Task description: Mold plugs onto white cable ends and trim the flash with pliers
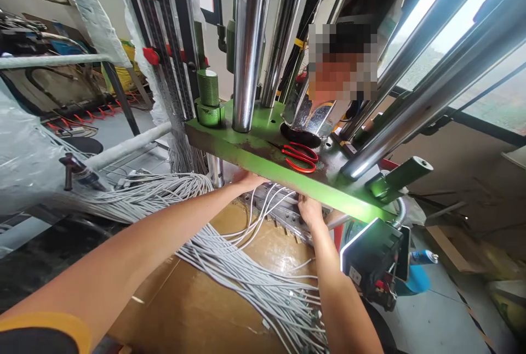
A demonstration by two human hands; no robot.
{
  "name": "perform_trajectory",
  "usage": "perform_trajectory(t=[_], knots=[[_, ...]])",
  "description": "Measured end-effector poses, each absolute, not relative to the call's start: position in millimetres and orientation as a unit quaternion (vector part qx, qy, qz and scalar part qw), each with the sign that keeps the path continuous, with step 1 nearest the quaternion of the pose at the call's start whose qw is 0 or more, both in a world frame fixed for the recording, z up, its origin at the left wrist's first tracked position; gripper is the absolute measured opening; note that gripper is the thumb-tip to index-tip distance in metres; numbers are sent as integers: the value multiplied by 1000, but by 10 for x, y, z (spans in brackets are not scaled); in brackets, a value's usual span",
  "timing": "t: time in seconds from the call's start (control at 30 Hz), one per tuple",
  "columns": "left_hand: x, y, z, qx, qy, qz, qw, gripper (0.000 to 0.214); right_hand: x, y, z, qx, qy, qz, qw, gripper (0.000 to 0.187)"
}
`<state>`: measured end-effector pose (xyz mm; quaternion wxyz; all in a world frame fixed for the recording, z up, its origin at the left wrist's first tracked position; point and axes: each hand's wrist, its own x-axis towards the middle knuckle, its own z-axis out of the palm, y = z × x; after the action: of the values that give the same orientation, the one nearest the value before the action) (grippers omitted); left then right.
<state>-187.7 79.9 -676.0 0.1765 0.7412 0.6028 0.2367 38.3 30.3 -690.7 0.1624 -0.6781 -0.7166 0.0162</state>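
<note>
under the green steel press plate (250, 154): left hand (246, 181) and right hand (310, 210) both reach in past its front edge.
left grip: palm turned down, fingers out of sight behind the plate, so spread or pinching cannot be told.
right grip: fingers bent up behind the same edge, tips hidden, so cannot be told either.
just below the plate: slotted metal fixture (279, 212), between the 2 hands, partly hidden.
running from the fixture: grey cables (213, 250), thin, many, fanning into loose bundles.
on top of the plate: red-handled scissors (299, 156), lying flat, apart from both hands.

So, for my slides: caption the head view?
Left hand and right hand reach beneath a green machine plate over grey cables.
</note>
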Motion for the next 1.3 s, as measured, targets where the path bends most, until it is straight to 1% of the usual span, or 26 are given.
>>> perform_trajectory(t=[0.13, 0.23, 0.3, 0.43, 0.6, 0.77, 0.93, 1.03, 1.13, 1.23, 1.3], knots=[[-1819, 583, -6714, 799, 542, 227, 124, 30, 247, 138, -6810, -657, -744, -11, 121, 25], [-1816, 527, -6733, 838, 498, 201, 96, 26, 110, 94, -6744, -630, -771, -24, 91, 40], [-1808, 552, -6749, 857, 476, 180, 85, 23, 42, 103, -6700, -620, -780, -29, 74, 46], [-1763, 601, -6755, 880, 445, 156, 65, 31, 54, 113, -6654, -621, -782, -32, 52, 51], [-1740, 570, -6725, 886, 437, 149, 48, 32, 247, 52, -6701, -642, -764, -43, 44, 56], [-1905, 589, -6659, 874, 463, 141, 39, 33, 264, 59, -6674, -635, -770, -55, 25, 53], [-2117, 582, -6699, 870, 471, 137, 40, 41, 64, 114, -6612, -617, -784, -64, 5, 52], [-2077, 607, -6712, 871, 470, 136, 47, 47, -71, 161, -6600, -615, -786, -66, 1, 53], [-1971, 586, -6585, 872, 467, 133, 68, 45, -120, 139, -6543, -616, -785, -59, 10, 56], [-2059, 275, -6347, 870, 459, 154, 91, 44, -6, -173, -6400, -631, -774, -49, 40, 54], [-2352, -191, -6253, 873, 442, 168, 121, 40, 184, -633, -6298, -651, -755, -39, 67, 50]])
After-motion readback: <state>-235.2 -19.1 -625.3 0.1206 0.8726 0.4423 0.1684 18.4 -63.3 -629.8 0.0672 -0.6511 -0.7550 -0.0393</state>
